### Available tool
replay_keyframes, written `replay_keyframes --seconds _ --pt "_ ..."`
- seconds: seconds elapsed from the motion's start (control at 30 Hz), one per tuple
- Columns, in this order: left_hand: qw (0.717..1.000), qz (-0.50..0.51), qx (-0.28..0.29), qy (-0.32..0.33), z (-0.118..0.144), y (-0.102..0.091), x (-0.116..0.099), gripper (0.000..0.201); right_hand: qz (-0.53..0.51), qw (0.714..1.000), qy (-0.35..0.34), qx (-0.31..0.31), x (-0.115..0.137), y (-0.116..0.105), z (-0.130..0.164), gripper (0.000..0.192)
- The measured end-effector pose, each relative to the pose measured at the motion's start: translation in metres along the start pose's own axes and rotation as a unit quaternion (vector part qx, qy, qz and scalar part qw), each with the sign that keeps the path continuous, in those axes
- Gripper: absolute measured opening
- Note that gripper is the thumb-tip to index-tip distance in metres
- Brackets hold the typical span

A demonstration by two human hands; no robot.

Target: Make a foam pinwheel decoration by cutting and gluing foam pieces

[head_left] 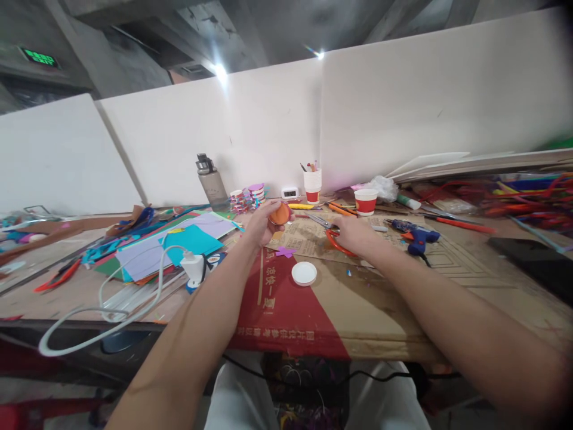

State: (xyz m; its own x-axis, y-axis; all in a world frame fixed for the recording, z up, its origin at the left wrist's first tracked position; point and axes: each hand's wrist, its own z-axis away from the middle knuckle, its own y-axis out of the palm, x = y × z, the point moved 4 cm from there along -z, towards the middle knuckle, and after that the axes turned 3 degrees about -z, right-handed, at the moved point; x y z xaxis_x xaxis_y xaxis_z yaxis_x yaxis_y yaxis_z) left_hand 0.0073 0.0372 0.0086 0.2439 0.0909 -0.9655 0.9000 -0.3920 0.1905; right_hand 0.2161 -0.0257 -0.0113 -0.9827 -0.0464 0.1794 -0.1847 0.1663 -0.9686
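Observation:
My left hand (263,224) is closed around a small round thing with an orange face (280,214), with a bit of red at its edge. My right hand (351,234) has its fingers at the orange handles of a pair of scissors (335,243), whose blades point left toward the round thing. Between my hands, on the cardboard, a shallow white round piece like a lid or cup base (304,273) lies flat. Beside my left hand is a purple paper cutout (285,252).
A blue glue gun (418,239) and a red-and-white paper cup (366,203) stand to the right. Stacked cups with pens (312,182), a small clock (289,193) and a bottle (211,182) line the back. Coloured paper (190,243) and a charger with white cable (193,266) lie left.

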Motion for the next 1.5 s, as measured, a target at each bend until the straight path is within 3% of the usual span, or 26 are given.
replay_keyframes --seconds 0.27,0.33,0.4,0.47,0.53,0.6,0.73,0.97,1.23,1.5 --pt "0.998 0.045 0.034 0.005 0.000 0.007 0.005 0.033 0.063 0.996 -0.046 0.040 -0.003 0.003 0.002 0.028" --pt "0.998 0.052 0.040 0.007 0.001 0.011 0.006 0.040 0.061 0.997 -0.045 -0.033 0.000 -0.005 0.002 0.026" --pt "0.997 0.053 0.051 0.004 0.002 0.016 0.010 0.045 -0.015 0.986 -0.078 -0.147 0.008 -0.016 0.004 0.027" --pt "0.997 0.048 0.067 -0.004 0.003 0.022 0.015 0.049 -0.122 0.954 -0.146 -0.230 0.017 -0.024 0.008 0.029" --pt "0.996 0.044 0.082 -0.010 0.004 0.029 0.022 0.050 -0.189 0.926 -0.195 -0.262 0.024 -0.025 0.011 0.030" --pt "0.995 0.045 0.090 -0.014 0.006 0.036 0.028 0.048 -0.201 0.919 -0.210 -0.266 0.029 -0.023 0.011 0.030" --pt "0.993 0.058 0.100 -0.013 0.012 0.049 0.032 0.041 -0.162 0.933 -0.217 -0.235 0.033 -0.018 0.013 0.036" --pt "0.987 0.133 0.085 -0.021 0.015 0.057 0.026 0.029 -0.076 0.938 -0.233 -0.245 0.044 -0.030 0.023 0.036" --pt "0.991 0.104 0.083 -0.014 0.018 0.060 0.026 0.016 -0.211 0.923 -0.194 -0.258 0.034 -0.022 0.014 0.025" --pt "0.993 0.070 0.096 -0.003 0.017 0.059 0.028 0.014 -0.242 0.919 -0.179 -0.254 0.031 -0.022 0.010 0.016"
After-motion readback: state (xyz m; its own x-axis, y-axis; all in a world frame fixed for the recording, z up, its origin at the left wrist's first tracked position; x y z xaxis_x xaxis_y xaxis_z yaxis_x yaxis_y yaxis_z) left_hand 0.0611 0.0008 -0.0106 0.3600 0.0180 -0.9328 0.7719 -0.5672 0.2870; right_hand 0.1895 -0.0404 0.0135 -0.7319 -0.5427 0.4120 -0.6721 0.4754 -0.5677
